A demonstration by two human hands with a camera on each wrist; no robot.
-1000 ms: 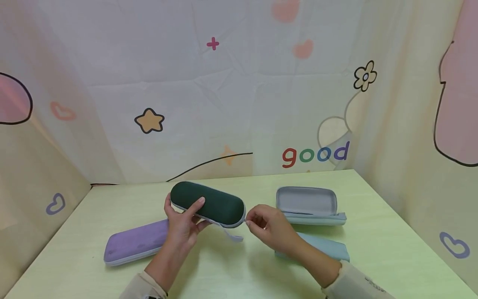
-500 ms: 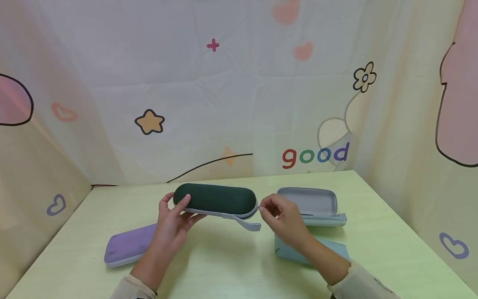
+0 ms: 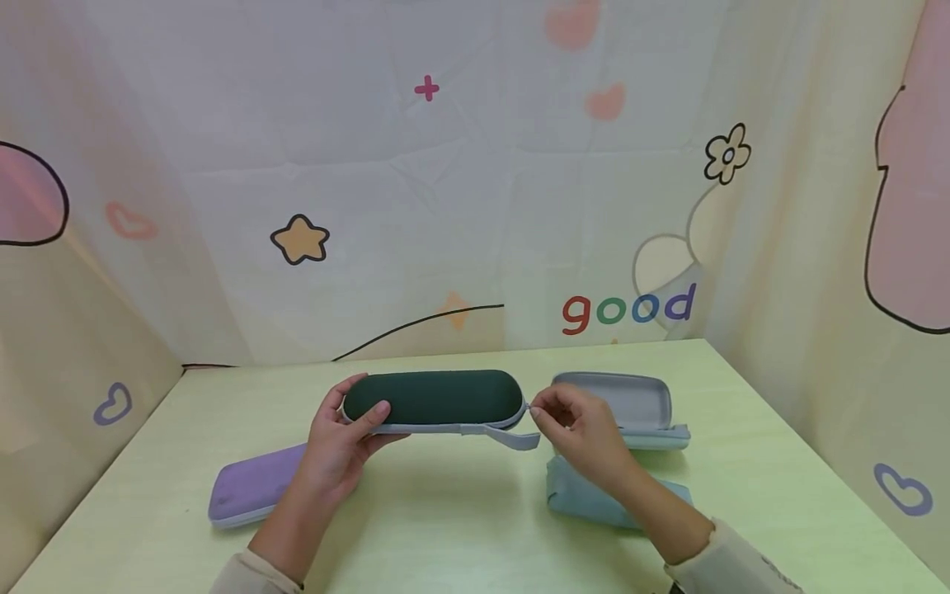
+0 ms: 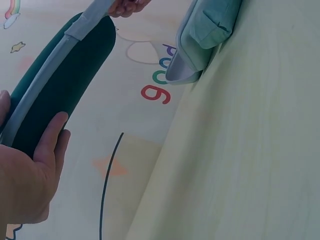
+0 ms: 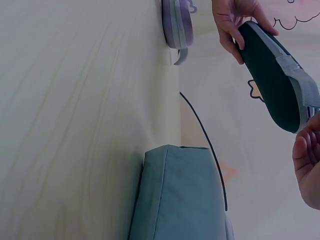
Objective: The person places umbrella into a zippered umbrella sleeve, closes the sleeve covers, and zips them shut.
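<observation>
A dark green zippered case with rounded ends and a pale grey zip band is held level above the table. My left hand grips its left end, thumb on the near face and fingers beneath. At the other end, my right hand pinches the small zipper pull. From the front edge hangs a grey wrist strap, whose ribbed band also shows in the right wrist view. How far the zip is drawn cannot be made out.
On the left lies a purple zippered case, partly behind my left forearm. To the right stands a case with its grey-lined lid raised. Nearer, a blue-green pouch lies partly under my right forearm.
The green case has turned from slanting down rightward to level. My right hand has shifted right, still at the case's end, and my left hand has moved slightly left.
</observation>
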